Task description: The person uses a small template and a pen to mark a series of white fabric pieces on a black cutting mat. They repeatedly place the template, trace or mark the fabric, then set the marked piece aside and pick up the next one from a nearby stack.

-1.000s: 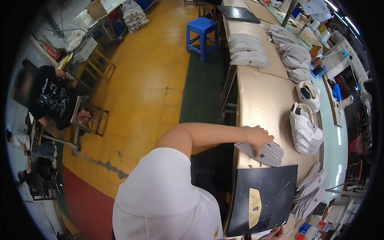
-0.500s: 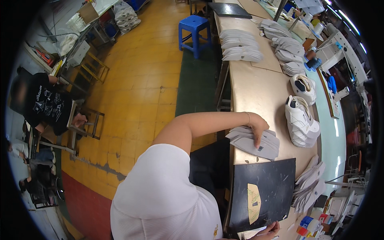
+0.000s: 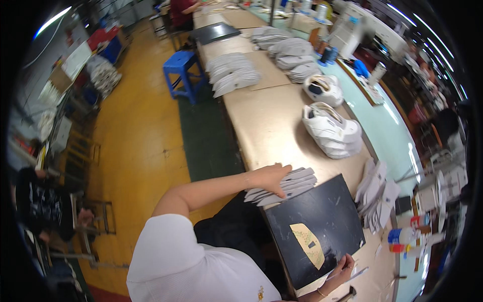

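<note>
My left hand [image 3: 271, 179] spans a stack of grey cut shoe pieces [image 3: 302, 182], thumb on the near side and fingers on the far side. The stack lies fanned along the far edge of a black board [image 3: 322, 216]. On that board rests a yellowish template [image 3: 308, 246] with curved edges and a small dark slot. By the board's near right corner, my right hand [image 3: 343, 271] is closed with curled fingers around a thin, pen-like tool [image 3: 359, 273]; its tip cannot be made out.
White shoes [image 3: 332, 132] stand beyond the board. More grey pieces lie in stacks at its right [image 3: 376, 196] and farther up the table [image 3: 232, 73]. Bottles [image 3: 402, 235] stand at the right. A blue stool [image 3: 182, 75] is left of the table; another person [image 3: 45, 206] sits at far left.
The view has swung, so the table appears slanted. My left hand now grips across the stack, whose pieces look more tilted and fanned. More of my right hand and its thin tool shows.
</note>
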`<state>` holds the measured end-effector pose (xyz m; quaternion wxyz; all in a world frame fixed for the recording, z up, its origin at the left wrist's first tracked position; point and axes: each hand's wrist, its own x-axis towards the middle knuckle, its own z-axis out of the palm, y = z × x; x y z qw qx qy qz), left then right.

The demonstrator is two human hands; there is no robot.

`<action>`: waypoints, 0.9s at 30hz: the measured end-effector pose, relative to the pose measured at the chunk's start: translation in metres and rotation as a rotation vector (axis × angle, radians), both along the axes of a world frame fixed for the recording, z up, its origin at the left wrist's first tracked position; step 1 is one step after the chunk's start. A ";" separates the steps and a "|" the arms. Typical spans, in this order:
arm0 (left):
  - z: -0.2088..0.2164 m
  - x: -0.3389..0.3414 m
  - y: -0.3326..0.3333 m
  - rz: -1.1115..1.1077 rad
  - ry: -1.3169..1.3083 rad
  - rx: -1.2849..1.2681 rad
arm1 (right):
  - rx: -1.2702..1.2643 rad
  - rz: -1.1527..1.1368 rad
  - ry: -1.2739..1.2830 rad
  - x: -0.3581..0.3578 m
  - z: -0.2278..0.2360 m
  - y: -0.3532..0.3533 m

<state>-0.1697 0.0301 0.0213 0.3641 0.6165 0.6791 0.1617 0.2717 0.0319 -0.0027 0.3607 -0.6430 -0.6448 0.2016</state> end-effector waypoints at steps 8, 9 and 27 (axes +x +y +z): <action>0.038 0.024 -0.011 0.118 0.232 0.301 | 0.123 -0.049 0.099 -0.002 0.022 -0.004; 0.035 0.016 -0.016 0.218 0.190 0.320 | 0.121 -0.012 0.231 0.001 0.025 -0.002; -0.029 -0.048 0.024 -0.019 0.608 0.193 | 0.219 -0.186 0.017 0.015 0.024 -0.038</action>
